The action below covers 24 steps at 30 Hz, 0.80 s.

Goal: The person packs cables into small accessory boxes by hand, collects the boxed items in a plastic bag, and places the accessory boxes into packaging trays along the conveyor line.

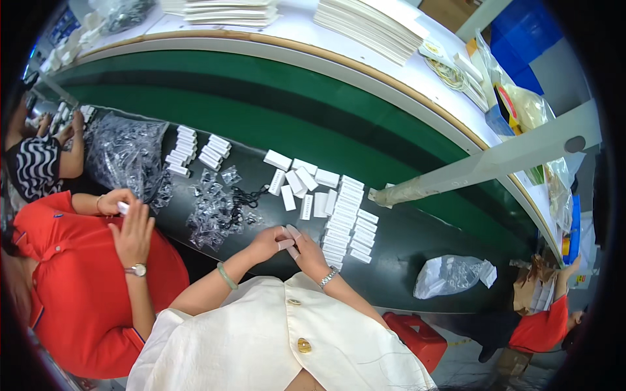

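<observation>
My left hand [266, 244] and my right hand [309, 253] meet over the near edge of the dark work surface, fingers bent and pinched together. Pale finger covers sit on several fingertips. Whatever the fingers hold, if anything, is too small and hidden to make out. Just beyond my hands lie loose small white boxes [288, 197], some tilted on each other. To their right, white boxes [342, 218] stand in a stacked row, with a shorter row [362, 236] beside it. Left of my hands is a heap of small clear plastic packets [212, 212] with black cables [242, 205].
A co-worker in a red shirt [98, 280] works close on my left, past which lies a large clear bag [124, 146]. A pale metal post [482, 163] slants over the right side. A plastic bag [450, 277] lies at the right, above a red stool [417, 339].
</observation>
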Available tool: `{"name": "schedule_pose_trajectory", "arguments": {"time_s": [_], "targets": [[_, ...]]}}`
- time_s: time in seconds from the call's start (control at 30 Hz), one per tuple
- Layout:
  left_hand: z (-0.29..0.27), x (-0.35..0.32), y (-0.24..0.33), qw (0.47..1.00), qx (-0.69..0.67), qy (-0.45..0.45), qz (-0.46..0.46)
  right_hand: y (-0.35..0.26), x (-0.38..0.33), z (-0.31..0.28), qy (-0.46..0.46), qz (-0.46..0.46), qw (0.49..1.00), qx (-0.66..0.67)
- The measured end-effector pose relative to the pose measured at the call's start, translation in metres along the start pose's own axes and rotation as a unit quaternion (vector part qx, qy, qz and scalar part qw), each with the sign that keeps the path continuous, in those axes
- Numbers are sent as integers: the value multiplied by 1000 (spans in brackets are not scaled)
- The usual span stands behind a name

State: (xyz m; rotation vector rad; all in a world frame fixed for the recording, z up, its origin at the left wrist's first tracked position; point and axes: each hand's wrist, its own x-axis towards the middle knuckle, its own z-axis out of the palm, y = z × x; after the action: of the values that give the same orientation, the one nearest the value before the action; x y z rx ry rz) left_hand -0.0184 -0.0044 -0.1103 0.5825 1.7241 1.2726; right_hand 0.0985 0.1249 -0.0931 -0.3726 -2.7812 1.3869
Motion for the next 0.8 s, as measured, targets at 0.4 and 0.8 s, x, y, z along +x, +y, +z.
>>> {"name": "schedule_pose_trajectory", "arguments": {"time_s": [0.4,0.8], "targets": [[-160,78,-41,832,417,360,61,5,-31,-5,129,222,930,263],[-85,49,19,978,-175,113,-7,-55,-26,-46,194,155,854,457]]}}
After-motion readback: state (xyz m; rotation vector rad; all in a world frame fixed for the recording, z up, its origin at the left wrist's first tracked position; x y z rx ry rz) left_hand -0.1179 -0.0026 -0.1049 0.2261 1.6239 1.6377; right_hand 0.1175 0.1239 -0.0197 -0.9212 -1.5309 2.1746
